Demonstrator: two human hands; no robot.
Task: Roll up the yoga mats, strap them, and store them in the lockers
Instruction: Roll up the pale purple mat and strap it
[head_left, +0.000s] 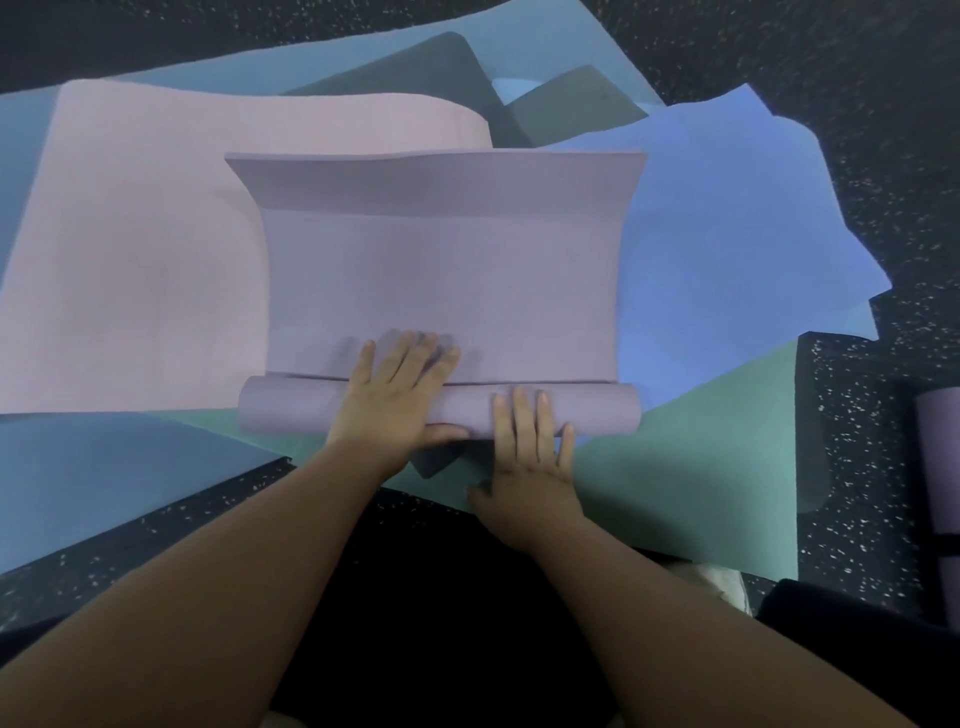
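Now we see a lilac yoga mat (441, 280) lying in the middle of the floor, on top of several other mats, with its near end already turned into a short roll (291, 410) that runs from left to right. Our left hand (395, 400) lies flat over the roll, its fingers straight and spread, reaching past the roll onto the flat part of the mat, while the thumb sits at the near side of the roll. Our right hand (530, 452) is just beside it on the right, also with straight spread fingers, and only the fingertips press on top of the roll; the palm stays on the near side, over a green mat (701, 467). Neither hand closes around anything. The far end of the lilac mat curls up a little. To the left of it lies a pink mat (135, 260), partly under it, and to the right a blue mat (727, 234). A teal mat (93, 467) is at the near left, and farther away we see dark grey mats (441, 73) with folded corners. At the far right edge a rolled purple mat (940, 457) with a dark strap rests on the speckled black floor (857, 415).
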